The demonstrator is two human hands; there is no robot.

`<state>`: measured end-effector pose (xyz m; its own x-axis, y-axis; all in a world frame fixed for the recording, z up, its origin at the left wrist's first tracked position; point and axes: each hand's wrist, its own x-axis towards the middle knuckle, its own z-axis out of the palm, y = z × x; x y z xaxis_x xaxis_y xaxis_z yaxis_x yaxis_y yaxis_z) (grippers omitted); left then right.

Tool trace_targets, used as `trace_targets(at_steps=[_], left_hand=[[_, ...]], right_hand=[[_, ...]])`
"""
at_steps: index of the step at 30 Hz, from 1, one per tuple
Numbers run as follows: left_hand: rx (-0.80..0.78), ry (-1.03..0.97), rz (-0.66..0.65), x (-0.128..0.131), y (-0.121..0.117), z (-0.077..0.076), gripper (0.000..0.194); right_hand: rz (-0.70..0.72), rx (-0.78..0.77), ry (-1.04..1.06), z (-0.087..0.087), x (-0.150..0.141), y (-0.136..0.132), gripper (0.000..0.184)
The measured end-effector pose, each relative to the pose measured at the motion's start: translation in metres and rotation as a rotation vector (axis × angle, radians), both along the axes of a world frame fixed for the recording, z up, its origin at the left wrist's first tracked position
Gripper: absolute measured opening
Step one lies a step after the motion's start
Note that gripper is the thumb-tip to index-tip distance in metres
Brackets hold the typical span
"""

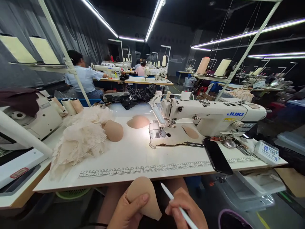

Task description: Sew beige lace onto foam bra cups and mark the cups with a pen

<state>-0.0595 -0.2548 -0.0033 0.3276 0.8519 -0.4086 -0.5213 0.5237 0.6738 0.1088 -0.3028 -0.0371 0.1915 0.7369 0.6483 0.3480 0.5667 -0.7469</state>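
Note:
My left hand [127, 211] is closed on a beige foam bra cup [143, 195], thumb pressed on its face, held below the table's front edge. My right hand [188, 208] pinches a thin white marking pen [177, 205], its tip pointing up and left beside the cup. On the white sewing table [133, 156] lie two more beige cups [113, 130] [138, 121] and a heap of cream lace [79, 140]. A white JUKI sewing machine [209, 116] stands to the right with a flat beige piece [190, 132] on its bed.
A black phone [217, 156] lies near the table's front right, a white box [267, 152] beyond it. A ruler strip [143, 169] runs along the front edge. Black bags [140, 95] sit behind. A second machine [30, 117] stands left. Other people sew at far tables.

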Motion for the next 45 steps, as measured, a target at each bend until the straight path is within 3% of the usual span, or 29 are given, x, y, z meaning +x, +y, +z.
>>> trace_targets(at_steps=[3, 6, 16, 20, 22, 24, 27, 33, 45], left_hand=[[0.039, 0.048, -0.083, -0.003, -0.003, 0.001, 0.041], [0.043, 0.062, -0.126, -0.005, -0.006, -0.001, 0.040], [0.023, 0.067, -0.138, -0.003, -0.010, 0.000, 0.034], [0.057, 0.152, -0.153, -0.008, -0.008, -0.006, 0.044], [0.153, 0.237, -0.254, -0.011, -0.006, -0.008, 0.047], [0.277, 0.300, -0.438, -0.013, -0.003, -0.008, 0.045], [0.386, 0.357, -0.601, -0.017, 0.004, -0.004, 0.041], [0.401, 0.406, -0.410, -0.033, 0.013, 0.002, 0.050], [0.440, 0.459, -0.486, -0.035, 0.009, 0.008, 0.047]], right_hand=[[0.035, -0.439, 0.485, 0.008, 0.009, 0.000, 0.031], [0.163, -0.622, 0.711, 0.014, 0.011, 0.007, 0.045], [0.261, -0.664, 0.843, 0.023, 0.000, 0.010, 0.048], [0.237, -0.603, 0.793, 0.029, 0.008, 0.009, 0.042], [0.232, -0.593, 0.608, 0.035, 0.012, 0.008, 0.035], [0.314, -0.631, 0.395, 0.041, 0.013, 0.006, 0.035], [0.443, -0.710, 0.299, 0.044, 0.011, 0.003, 0.037], [0.387, -0.770, 0.466, 0.026, 0.010, -0.001, 0.038], [0.315, -0.632, 0.499, 0.038, 0.001, 0.016, 0.037]])
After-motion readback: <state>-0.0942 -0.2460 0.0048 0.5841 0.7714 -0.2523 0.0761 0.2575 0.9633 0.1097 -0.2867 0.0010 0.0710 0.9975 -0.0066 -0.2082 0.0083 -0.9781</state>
